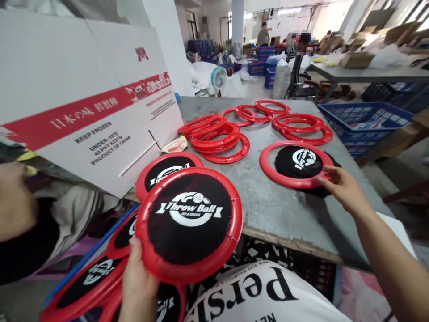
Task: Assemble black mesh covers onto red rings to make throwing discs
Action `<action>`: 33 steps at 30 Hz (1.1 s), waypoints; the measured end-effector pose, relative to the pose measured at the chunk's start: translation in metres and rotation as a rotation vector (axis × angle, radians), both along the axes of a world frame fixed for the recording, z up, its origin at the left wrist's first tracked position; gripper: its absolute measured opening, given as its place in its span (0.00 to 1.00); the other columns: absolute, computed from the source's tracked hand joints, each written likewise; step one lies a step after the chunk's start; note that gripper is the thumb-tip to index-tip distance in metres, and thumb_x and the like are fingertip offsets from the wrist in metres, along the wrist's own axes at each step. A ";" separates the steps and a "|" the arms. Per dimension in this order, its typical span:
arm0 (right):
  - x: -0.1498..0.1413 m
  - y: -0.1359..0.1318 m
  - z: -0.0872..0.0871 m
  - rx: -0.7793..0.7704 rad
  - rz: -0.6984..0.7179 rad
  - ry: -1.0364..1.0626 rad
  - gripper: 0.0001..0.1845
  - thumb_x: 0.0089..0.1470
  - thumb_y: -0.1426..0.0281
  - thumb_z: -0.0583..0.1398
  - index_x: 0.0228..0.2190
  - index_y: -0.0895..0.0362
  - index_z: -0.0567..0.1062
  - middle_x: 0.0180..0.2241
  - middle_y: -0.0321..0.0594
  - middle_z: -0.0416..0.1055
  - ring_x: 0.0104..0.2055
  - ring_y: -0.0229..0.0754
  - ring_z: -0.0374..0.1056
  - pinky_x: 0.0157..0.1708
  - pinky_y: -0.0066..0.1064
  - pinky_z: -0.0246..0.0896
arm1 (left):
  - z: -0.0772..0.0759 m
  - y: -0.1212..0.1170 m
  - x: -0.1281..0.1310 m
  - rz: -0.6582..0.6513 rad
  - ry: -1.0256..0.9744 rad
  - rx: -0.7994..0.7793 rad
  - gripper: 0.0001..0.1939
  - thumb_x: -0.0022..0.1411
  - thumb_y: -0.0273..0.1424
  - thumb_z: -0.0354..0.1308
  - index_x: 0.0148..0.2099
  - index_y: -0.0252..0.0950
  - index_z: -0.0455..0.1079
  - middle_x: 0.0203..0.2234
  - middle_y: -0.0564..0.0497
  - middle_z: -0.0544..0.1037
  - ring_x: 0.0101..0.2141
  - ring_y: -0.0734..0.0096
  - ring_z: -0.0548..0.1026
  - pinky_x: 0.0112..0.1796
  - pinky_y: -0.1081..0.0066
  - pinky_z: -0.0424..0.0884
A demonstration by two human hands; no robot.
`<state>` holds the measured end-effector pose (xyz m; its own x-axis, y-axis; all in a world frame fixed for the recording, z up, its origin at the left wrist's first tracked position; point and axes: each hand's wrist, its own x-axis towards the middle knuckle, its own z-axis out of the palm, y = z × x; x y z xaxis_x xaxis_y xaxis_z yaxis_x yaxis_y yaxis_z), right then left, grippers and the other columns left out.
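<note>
My left hand (140, 277) is closed on the lower left rim of a finished throw-ball disc (191, 255), a red ring with black fabric and a white "Throw Ball" print, tilted towards me. At the table's right side, my right hand (345, 188) has its fingers closed on the edge of a red plastic ring (273, 171). Black printed fabric (290, 163) shows inside that ring and bunches out beneath its right edge. Another assembled disc (152, 179) rests partly behind the held one. Several more discs (90, 279) are piled below, left of my left hand.
Loose red rings (231, 156) lie stacked and spread over the grey table (268, 214). A white carton (80, 89) stands at the left, with another person's blurred hand (16, 201) beside it. Blue crates (368, 116) sit to the right; people work in the background.
</note>
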<state>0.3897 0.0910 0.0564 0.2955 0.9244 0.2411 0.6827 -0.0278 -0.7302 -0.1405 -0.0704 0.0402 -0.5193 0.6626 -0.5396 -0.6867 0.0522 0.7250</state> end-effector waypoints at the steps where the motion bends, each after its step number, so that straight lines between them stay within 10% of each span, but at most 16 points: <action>1: 0.005 -0.003 -0.006 0.016 0.052 -0.157 0.28 0.49 0.54 0.63 0.49 0.56 0.74 0.52 0.58 0.74 0.53 0.62 0.71 0.53 0.56 0.65 | -0.001 0.009 0.015 -0.036 -0.031 0.012 0.23 0.74 0.46 0.44 0.66 0.55 0.66 0.49 0.57 0.83 0.63 0.71 0.69 0.64 0.68 0.63; 6: -0.002 0.010 -0.027 0.134 0.447 -0.824 0.30 0.53 0.63 0.58 0.57 0.59 0.70 0.58 0.58 0.71 0.61 0.62 0.66 0.60 0.58 0.57 | -0.002 0.041 0.080 -0.124 -0.169 0.083 0.25 0.76 0.41 0.43 0.61 0.36 0.73 0.52 0.43 0.81 0.58 0.60 0.75 0.63 0.61 0.67; 12: -0.020 0.041 -0.038 0.030 0.590 -1.174 0.24 0.56 0.71 0.55 0.53 0.62 0.73 0.42 0.56 0.79 0.44 0.58 0.74 0.57 0.58 0.56 | -0.014 0.045 0.106 -0.085 -0.206 0.186 0.23 0.74 0.40 0.48 0.54 0.30 0.77 0.51 0.39 0.82 0.55 0.56 0.78 0.60 0.58 0.71; 20: -0.042 0.015 0.046 0.352 0.449 -1.050 0.08 0.58 0.69 0.52 0.36 0.51 0.72 0.28 0.53 0.69 0.35 0.66 0.67 0.34 0.50 0.57 | -0.007 0.026 0.099 -0.067 -0.195 0.245 0.22 0.71 0.43 0.55 0.53 0.29 0.77 0.50 0.37 0.82 0.52 0.52 0.80 0.58 0.56 0.73; 25: -0.126 -0.045 0.079 0.673 0.673 -0.894 0.12 0.57 0.68 0.55 0.44 0.54 0.71 0.30 0.50 0.67 0.33 0.59 0.63 0.33 0.47 0.57 | 0.012 0.007 0.097 -0.012 -0.187 0.229 0.23 0.73 0.43 0.51 0.53 0.30 0.77 0.49 0.38 0.83 0.54 0.52 0.79 0.59 0.54 0.72; 33: -0.304 -0.127 0.047 0.608 1.342 -0.704 0.17 0.60 0.73 0.54 0.50 0.61 0.73 0.34 0.47 0.73 0.35 0.49 0.63 0.38 0.41 0.61 | 0.035 -0.080 0.033 0.214 -0.130 0.142 0.24 0.73 0.41 0.47 0.67 0.45 0.66 0.46 0.50 0.85 0.51 0.55 0.81 0.58 0.54 0.74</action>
<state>0.0856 -0.0356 0.1033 -0.9161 0.1368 0.3768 0.1625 0.9860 0.0370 -0.1071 -0.1504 0.0752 -0.5882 0.6191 -0.5203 -0.7588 -0.2001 0.6198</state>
